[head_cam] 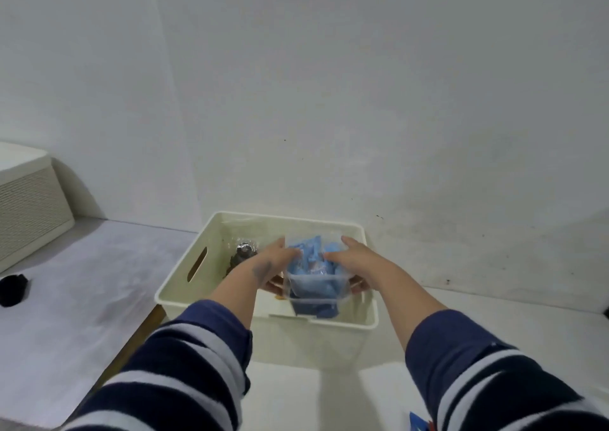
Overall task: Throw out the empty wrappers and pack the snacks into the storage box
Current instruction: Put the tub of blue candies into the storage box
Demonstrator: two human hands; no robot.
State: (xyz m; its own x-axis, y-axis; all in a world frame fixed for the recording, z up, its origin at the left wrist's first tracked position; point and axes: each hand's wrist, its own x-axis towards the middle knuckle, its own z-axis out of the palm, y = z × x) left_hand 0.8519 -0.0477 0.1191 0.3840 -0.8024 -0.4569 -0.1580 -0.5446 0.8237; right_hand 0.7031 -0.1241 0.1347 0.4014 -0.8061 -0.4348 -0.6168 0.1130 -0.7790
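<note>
A cream storage box (211, 232) with a slot handle stands on the white table against the wall. Inside it, both my hands hold a clear plastic container (316, 293) filled with blue snack packets (311, 256). My left hand (273, 262) grips the container's left side, thumb over the rim. My right hand (349, 257) grips its right side the same way. A dark, foil-shiny snack item (242, 254) lies on the box's floor to the left of my left hand.
A grey-covered surface (82, 298) lies to the left, with a black object (13, 290) at its left edge and a beige ribbed bin (26, 206) behind. A blue-and-red packet corner (420, 424) shows at the bottom right.
</note>
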